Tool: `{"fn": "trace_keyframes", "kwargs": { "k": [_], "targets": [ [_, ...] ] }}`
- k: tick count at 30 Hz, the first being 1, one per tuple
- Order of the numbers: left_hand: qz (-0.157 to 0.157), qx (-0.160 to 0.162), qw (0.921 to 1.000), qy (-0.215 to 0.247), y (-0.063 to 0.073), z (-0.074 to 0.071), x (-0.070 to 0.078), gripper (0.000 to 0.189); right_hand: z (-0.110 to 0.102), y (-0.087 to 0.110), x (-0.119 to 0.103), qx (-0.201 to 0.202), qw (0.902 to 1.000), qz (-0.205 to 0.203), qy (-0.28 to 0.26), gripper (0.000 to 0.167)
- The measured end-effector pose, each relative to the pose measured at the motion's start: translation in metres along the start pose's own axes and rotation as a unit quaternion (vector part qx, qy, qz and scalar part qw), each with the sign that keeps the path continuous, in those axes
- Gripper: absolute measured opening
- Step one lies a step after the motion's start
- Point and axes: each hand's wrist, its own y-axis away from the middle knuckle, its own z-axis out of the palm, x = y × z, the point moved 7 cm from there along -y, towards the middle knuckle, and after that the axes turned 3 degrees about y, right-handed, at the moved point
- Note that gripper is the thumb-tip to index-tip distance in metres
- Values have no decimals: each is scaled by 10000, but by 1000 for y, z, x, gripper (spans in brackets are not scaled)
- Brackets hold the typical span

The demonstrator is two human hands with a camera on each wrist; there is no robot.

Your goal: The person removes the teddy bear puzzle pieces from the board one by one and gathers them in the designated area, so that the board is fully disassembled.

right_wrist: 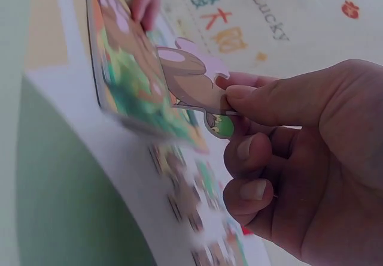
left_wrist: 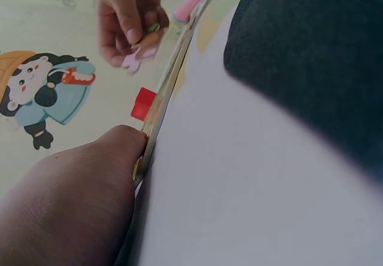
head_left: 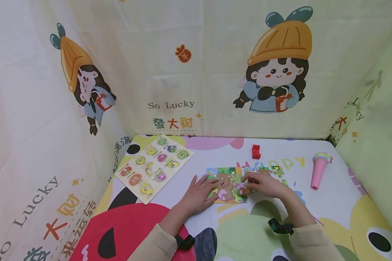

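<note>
A bear jigsaw puzzle board [head_left: 226, 185] lies on the table between the hands. My left hand [head_left: 197, 195] rests on its left edge, fingers extended across it; in the left wrist view the hand [left_wrist: 78, 188] is at the board's edge. Between thumb and fingers, my right hand [head_left: 267, 184] pinches a brown and pink puzzle piece [right_wrist: 194, 77] with a green bit at its edge. The held piece is tilted up over the board's right side. Several loose puzzle pieces [head_left: 276, 169] lie just beyond the right hand, partly hidden by it.
A fruit-picture board [head_left: 163, 181] lies at the left of the table. A small red block [head_left: 256, 152] sits behind the loose pieces, and a pink toy microphone [head_left: 318, 172] lies at the right. Printed cloth walls [head_left: 215, 72] stand at the back and sides.
</note>
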Motion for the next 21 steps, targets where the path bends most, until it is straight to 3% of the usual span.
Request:
{"fn": "trace_keyframes", "kwargs": {
  "k": [9,21],
  "targets": [
    [43,3,10000,50,0,-1,1,50,-12,30,33,-155,9987,474,-137,12],
    [14,-51,9999,107,1,-3,3,50,-14,60,62,-454,9966,582,-364,6]
  ]
}}
